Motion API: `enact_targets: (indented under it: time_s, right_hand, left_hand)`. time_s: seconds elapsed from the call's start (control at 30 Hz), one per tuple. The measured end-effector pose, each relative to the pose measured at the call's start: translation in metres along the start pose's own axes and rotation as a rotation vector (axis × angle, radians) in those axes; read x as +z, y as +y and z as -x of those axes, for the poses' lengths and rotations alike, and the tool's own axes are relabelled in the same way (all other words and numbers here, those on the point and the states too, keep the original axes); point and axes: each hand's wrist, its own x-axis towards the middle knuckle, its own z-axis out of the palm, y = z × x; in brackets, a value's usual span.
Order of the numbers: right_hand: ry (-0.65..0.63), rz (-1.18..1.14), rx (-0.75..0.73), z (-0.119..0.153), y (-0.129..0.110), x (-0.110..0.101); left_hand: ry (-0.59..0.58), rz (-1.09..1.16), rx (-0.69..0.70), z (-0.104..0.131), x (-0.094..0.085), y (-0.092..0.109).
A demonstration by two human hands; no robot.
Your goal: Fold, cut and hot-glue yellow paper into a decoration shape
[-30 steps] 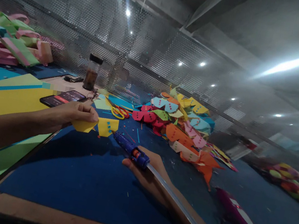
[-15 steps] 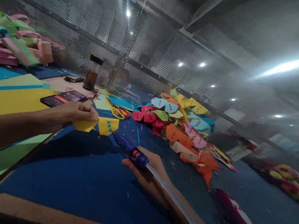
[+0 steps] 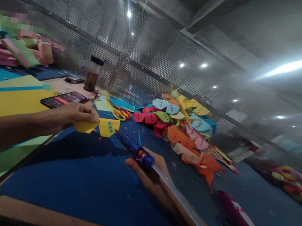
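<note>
My left hand [image 3: 82, 114] pinches a yellow paper cutout [image 3: 107, 127] shaped like a butterfly, held just above the blue mat. Small blue squares sit in a row on its right wing. My right hand [image 3: 153, 168] is wrapped round a blue hot glue gun [image 3: 134, 147], with a long clear glue stick [image 3: 182, 202] running out of its back. The gun's nozzle points at the cutout's right edge, very close to it; whether they touch I cannot tell. Beyond the cutout lie yellow-handled scissors [image 3: 119, 113], and a phone [image 3: 64, 99] lies behind my left wrist.
Colourful paper cutouts [image 3: 181, 120] are heaped at the back right. A purple device [image 3: 237, 213] with a cord lies at the right. Yellow paper sheets [image 3: 4, 100] cover the left, near a lidded jar [image 3: 93, 73]. Folded paper pieces [image 3: 13, 46] fill the far left.
My right hand has drawn the glue gun slightly right, so its nozzle has shifted a little from the blue squares toward the wing's edge. My left hand has stayed in place.
</note>
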Motion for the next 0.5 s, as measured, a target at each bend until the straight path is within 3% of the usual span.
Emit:
enact_targets:
  time_s: [0.5]
  right_hand:
    - [-0.056, 0.103, -0.044, -0.0016, 0.0028, 0.0021]
  left_hand:
    - [-0.026, 0.043, -0.041, -0.0011, -0.0026, -0.0018]
